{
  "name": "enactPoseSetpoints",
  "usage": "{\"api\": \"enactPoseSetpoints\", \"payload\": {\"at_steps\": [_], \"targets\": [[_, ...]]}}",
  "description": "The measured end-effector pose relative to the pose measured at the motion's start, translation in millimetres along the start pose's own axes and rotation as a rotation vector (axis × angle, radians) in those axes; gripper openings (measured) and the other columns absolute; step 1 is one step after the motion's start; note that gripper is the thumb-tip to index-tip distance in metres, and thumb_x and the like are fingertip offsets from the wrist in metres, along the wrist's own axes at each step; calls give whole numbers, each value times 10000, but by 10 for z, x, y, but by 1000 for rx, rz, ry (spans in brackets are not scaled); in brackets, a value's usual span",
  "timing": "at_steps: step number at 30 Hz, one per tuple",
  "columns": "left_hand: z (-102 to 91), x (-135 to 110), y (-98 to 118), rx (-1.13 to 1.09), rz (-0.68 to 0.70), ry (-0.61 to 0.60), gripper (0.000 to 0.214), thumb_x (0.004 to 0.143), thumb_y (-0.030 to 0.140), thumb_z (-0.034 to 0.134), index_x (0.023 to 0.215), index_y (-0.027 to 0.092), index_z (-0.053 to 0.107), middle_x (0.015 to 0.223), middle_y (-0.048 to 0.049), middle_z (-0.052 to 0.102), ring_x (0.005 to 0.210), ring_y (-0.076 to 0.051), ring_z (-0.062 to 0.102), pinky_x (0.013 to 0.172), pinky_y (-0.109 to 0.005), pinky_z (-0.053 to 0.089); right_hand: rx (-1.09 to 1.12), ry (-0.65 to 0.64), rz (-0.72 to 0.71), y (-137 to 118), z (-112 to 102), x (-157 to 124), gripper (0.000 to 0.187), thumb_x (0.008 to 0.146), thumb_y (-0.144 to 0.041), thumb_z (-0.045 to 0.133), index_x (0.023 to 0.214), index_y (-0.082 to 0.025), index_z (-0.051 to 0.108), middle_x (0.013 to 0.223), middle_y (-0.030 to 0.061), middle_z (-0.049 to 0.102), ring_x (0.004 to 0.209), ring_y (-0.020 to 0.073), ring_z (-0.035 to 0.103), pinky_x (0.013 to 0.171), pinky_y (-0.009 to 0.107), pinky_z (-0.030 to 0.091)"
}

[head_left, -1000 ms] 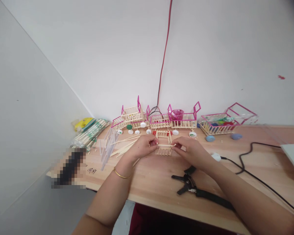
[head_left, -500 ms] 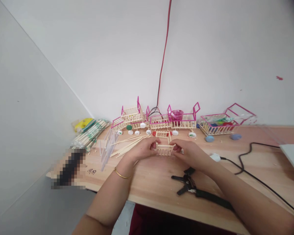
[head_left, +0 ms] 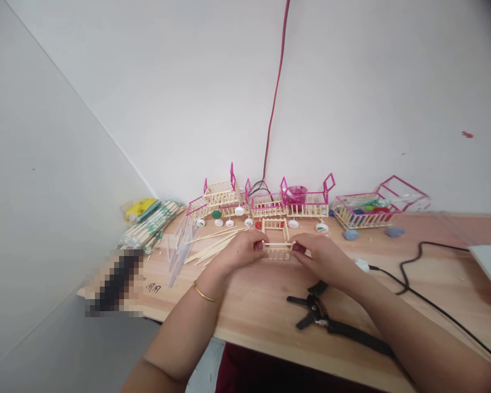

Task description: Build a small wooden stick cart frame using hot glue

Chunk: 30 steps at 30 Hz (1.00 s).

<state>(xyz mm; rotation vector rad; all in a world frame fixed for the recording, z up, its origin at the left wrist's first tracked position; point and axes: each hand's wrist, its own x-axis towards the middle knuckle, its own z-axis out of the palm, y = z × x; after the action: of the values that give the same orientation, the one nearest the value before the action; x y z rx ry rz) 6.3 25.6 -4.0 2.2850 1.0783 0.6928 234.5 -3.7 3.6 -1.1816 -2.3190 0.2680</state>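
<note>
A small openwork frame of pale wooden sticks [head_left: 276, 253] is between my two hands, over the middle of the table. My left hand [head_left: 245, 246] pinches its left end, fingers closed. At the right end, the fingertips of my right hand [head_left: 315, 252] close on the frame near the top stick. Behind it stand several finished stick carts with magenta rims, among them a cart [head_left: 309, 210] with a pink cup [head_left: 296, 196] in it. Loose wooden sticks [head_left: 213, 245] lie left of the frame, beside my left hand.
Clear glue-like sticks [head_left: 180, 251] and bagged skewers [head_left: 153, 225] lie at the left. A black strap with a clamp-like end [head_left: 317, 312] rests near the front edge. A black cable [head_left: 429, 305] runs across the right side. A larger cart [head_left: 364, 215] stands back right.
The stick frame has barely moved. My right fingertips have shifted slightly up and right along its right end. The view has tilted a little.
</note>
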Motion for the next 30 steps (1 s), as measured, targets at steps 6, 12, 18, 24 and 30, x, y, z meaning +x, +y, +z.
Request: {"api": "enactPoseSetpoints", "payload": {"at_steps": [6, 12, 18, 24, 30], "targets": [[149, 47, -19, 58, -6, 37, 248, 667, 104, 625, 908, 152, 656, 777, -9, 606, 679, -118, 525, 640, -218, 406, -55, -22, 2, 55, -41, -13, 111, 809, -159, 485, 722, -194, 543, 704, 34, 604, 645, 172, 544, 603, 274, 377], [180, 62, 4, 99, 20, 36, 229, 659, 96, 613, 879, 144, 650, 731, -5, 567, 666, -123, 500, 614, -218, 385, -81, -39, 46, 105, -22, -13, 112, 809, -183, 494, 760, -185, 595, 716, 48, 625, 660, 184, 564, 612, 282, 397], [190, 60, -13, 69, 1, 24, 209, 652, 102, 602, 850, 155, 640, 719, 2, 555, 659, -129, 491, 606, -226, 380, -50, -43, 80, 122, -15, -21, 139, 791, -178, 503, 842, -187, 633, 743, 53, 656, 670, 188, 591, 620, 286, 427], [194, 51, -29, 44, -4, 6, 296, 646, 82, 580, 923, 165, 648, 733, 4, 573, 664, -128, 498, 612, -226, 382, -30, -52, 97, 169, 26, -29, 166, 785, -207, 528, 910, -194, 635, 780, 51, 679, 687, 188, 614, 622, 281, 448], [148, 43, -37, -32, -5, 29, 298, 682, 150, 653, 979, 161, 644, 750, 7, 574, 676, -119, 503, 631, -224, 392, -5, -57, 102, 144, -3, -18, 175, 787, -222, 536, 936, -194, 624, 784, 44, 672, 700, 191, 613, 638, 292, 450]]}}
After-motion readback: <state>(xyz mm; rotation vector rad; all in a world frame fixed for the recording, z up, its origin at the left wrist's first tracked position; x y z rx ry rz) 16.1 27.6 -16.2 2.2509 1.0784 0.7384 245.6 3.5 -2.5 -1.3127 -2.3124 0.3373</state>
